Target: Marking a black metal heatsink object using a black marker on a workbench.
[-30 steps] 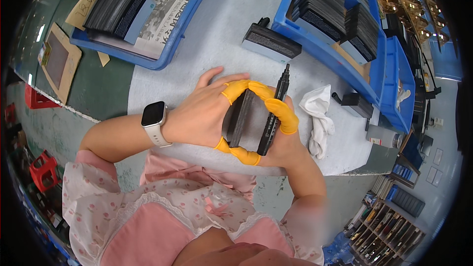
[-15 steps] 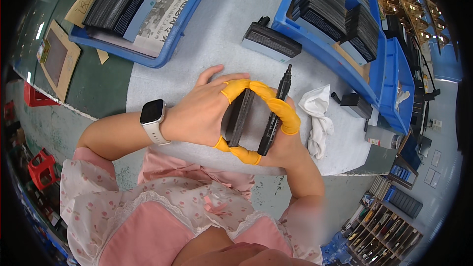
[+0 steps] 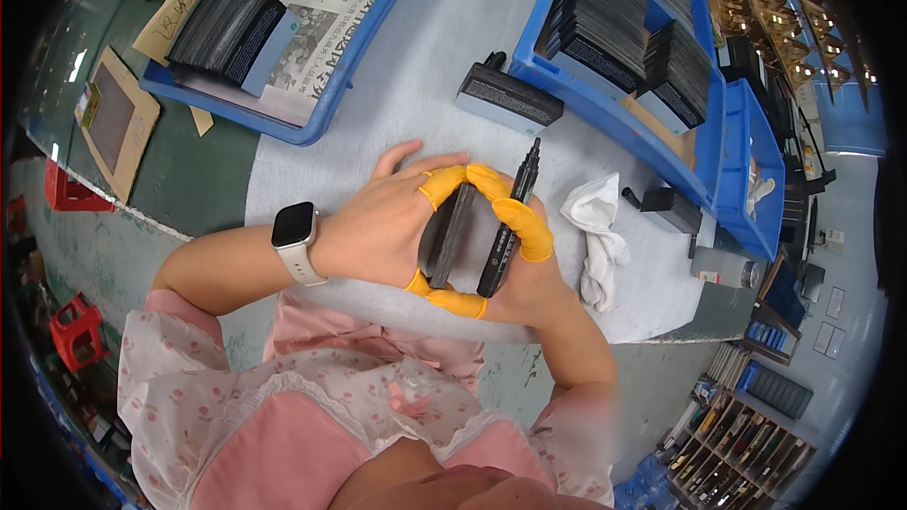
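The dark slab [image 3: 451, 236] sat inside the ring made by the two hands, above the white sheet [image 3: 397, 94] on the tabletop [image 3: 213, 179]. Its long axis ran away from the body, far end leaning slightly right. It lay closer to the left hand [image 3: 373, 231] than to the palm of the right hand [image 3: 531, 288] — right of one, left of the other. Both hands were curled, fingertips in yellow finger cots [image 3: 442, 187] pinching at its far and near ends; how firmly, I couldn't tell. The right hand also gripped a black marker [image 3: 495, 260] — nearly parallel to the slab, slim tip pointing away.
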A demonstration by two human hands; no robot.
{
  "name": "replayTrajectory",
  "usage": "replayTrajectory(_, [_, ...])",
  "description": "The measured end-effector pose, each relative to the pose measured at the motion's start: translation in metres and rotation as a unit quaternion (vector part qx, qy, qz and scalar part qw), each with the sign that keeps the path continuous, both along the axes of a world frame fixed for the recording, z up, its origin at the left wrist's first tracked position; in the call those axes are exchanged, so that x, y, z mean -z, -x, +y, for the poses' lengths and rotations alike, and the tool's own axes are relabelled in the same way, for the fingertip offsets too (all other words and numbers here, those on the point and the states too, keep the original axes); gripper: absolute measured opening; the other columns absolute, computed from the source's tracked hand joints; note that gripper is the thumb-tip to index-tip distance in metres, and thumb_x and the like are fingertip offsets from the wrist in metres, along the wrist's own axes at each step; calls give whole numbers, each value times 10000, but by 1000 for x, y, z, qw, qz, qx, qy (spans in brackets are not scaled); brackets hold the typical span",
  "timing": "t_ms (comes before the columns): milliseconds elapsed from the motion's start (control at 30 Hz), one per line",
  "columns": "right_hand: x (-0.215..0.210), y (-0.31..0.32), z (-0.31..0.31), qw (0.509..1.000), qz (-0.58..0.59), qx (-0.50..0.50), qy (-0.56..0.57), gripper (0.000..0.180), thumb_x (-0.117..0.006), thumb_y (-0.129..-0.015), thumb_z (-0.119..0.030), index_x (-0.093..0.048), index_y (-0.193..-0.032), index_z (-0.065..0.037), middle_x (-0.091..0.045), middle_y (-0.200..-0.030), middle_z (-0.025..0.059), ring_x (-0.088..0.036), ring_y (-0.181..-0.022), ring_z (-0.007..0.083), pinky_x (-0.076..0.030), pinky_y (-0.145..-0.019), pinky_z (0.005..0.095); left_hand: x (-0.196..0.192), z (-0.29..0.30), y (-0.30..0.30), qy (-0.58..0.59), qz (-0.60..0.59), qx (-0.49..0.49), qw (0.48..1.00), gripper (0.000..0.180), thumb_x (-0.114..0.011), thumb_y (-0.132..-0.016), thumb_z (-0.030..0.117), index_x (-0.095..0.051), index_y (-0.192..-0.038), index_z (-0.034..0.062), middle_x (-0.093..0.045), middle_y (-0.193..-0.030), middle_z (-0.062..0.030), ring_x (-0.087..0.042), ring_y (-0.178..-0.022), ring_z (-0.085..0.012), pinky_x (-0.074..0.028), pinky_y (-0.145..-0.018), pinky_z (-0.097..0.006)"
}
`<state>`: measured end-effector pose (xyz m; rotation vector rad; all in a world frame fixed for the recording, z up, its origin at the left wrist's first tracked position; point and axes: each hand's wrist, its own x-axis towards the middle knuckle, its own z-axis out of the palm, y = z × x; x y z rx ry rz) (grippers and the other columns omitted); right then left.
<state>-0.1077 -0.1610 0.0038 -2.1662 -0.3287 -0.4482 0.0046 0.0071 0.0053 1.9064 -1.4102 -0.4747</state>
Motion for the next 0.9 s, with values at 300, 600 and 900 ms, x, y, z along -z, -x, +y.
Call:
replayTrajectory(300, [-8, 3, -4, 998, 49, -32, 19, 971, -902, -556, -197, -334, -1325, -26, -465, -1298, 190, -509, -1178, 323, -384, -990, 410, -3, 1, 0, 11, -8, 10, 1000, 698, -717, -698, 315, -471, -1285, 28, -537, -1261, -138, -381, -1330, -288, -172, -1085, -522])
replayTrajectory(600, [-9, 1, -3, 999, 26, -17, 43, 875, -878, -573, -278, -398, -1265, -40, -507, -1224, 151, -511, -1060, 326, -388, -908, 430, 5, 2, -1, -2, -22, 9, 1000, 788, -793, -620, 369, -470, -1268, 58, -522, -1276, -113, -343, -1354, -262, -155, -1093, -532])
replayTrajectory(900, [-3, 0, -2, 1000, -8, 4, 20, 832, -859, -563, -341, -449, -1231, -59, -543, -1155, 108, -505, -945, 333, -387, -824, 440, 2, 2, -1, 10, -17, 8, 1000, 677, -740, -661, 295, -496, -1234, 28, -530, -1262, -129, -353, -1349, -275, -154, -1092, -528])
